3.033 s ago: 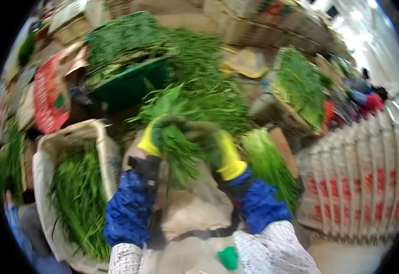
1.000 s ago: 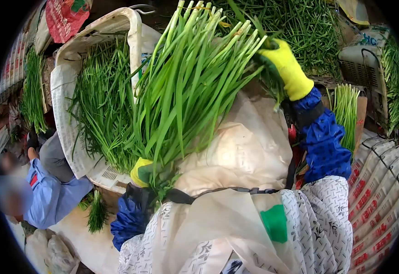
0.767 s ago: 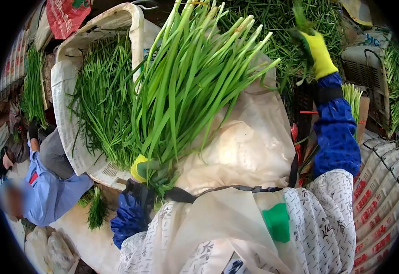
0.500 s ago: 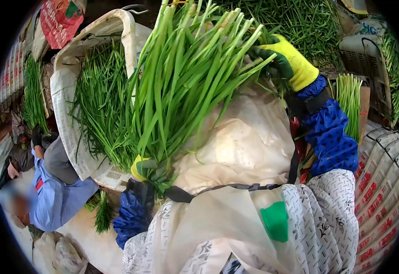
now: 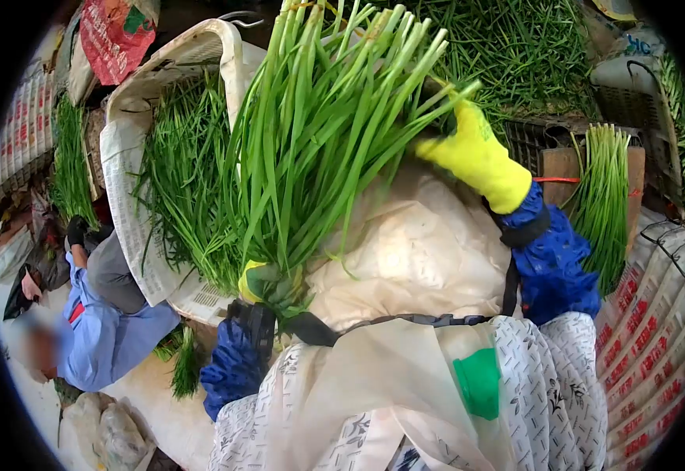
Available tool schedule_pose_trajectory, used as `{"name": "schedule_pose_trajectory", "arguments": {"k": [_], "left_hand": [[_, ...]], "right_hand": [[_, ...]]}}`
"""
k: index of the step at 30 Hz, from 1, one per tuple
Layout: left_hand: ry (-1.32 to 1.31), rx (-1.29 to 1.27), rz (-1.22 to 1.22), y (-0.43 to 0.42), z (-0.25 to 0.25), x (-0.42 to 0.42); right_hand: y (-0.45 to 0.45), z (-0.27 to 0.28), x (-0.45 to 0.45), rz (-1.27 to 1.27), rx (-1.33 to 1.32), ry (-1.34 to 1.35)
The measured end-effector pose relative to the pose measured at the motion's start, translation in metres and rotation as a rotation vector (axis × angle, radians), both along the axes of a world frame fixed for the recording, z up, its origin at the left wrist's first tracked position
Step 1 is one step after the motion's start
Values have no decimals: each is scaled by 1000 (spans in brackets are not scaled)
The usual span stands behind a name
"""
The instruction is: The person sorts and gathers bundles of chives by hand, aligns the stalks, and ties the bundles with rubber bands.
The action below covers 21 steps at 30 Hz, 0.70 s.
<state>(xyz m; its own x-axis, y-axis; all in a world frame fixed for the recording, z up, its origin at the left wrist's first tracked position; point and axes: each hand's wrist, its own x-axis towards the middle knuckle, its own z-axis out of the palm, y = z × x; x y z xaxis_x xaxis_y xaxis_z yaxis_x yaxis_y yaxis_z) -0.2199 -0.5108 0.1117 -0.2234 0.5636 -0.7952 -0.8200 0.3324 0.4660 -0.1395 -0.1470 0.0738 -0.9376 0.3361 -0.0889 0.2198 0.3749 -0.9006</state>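
Note:
A large loose bunch of garlic chives (image 5: pixel 311 149) fans upward over my lap, its pale cut ends at the upper right and its leafy tips low. My left hand (image 5: pixel 268 286), in a yellow and green glove, is closed around the lower leafy end. Beside the upper right of the bunch is my right hand (image 5: pixel 480 153), in a yellow glove with its back toward me. Its fingertips go behind the stalks, so their grip is hidden. Beneath the bunch, a pale plastic apron (image 5: pixel 413 243) covers my lap.
A white basket (image 5: pixel 127 212) holding more chives stands at the left. Cut greens (image 5: pixel 507 55) are heaped at the back. On the right, a bundle of chives (image 5: pixel 605 196) lies on a wooden board with a red tie. A person in a blue shirt (image 5: pixel 115 337) sits at the far left.
My right hand has moved down and left, turning its yellow back toward me. The board with its bundle and red tie shows more fully. My left hand keeps its hold.

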Motion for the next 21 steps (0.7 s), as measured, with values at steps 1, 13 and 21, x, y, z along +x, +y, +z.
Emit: {"name": "schedule_pose_trajectory", "arguments": {"k": [1,13,21], "left_hand": [[-4,2,-3,1,0,0],[-34,38,25,4,1,2],[-79,40,49,-1,5,2]], "right_hand": [[0,-11,-4,-60,-242,-38],[114,-53,-10,-100,-223,-106],[35,9,-26,165,-751,-160]]}}
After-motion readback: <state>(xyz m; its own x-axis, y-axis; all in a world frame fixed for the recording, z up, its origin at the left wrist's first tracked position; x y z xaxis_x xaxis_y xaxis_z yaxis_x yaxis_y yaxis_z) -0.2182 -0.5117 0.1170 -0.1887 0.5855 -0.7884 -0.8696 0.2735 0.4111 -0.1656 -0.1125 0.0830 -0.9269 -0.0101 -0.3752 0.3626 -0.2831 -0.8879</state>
